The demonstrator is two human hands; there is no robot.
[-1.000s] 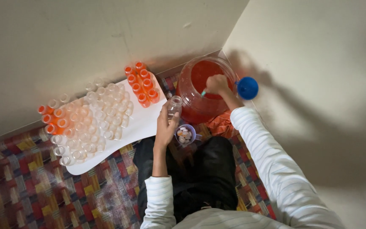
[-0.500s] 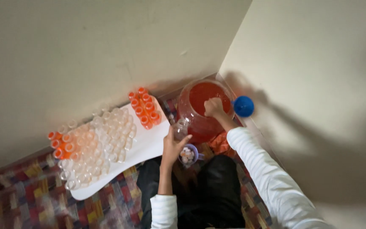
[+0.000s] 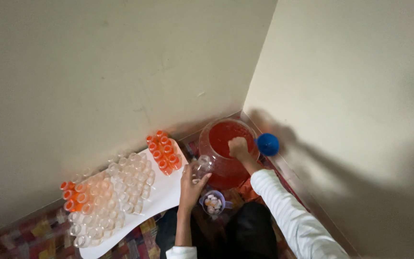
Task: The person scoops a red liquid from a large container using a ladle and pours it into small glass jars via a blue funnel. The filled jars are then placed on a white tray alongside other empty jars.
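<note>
Against bare cream walls, our left hand (image 3: 191, 184) is gripping a small clear glass bottle (image 3: 200, 169), tilted, mouth toward the large orange-filled round glass jar (image 3: 226, 148); our right hand (image 3: 238, 147) is dipping inside it, closed.

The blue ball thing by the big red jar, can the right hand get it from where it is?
Probably yes. The right hand sits over the big red jar, and the blue ball is right beside the jar's rim with nothing between them. The wall behind might crowd the grab.

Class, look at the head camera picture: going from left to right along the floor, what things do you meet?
White tray of small bottles → left hand holding a clear bottle → big jar of red liquid with the right hand in it → blue lid.
</note>
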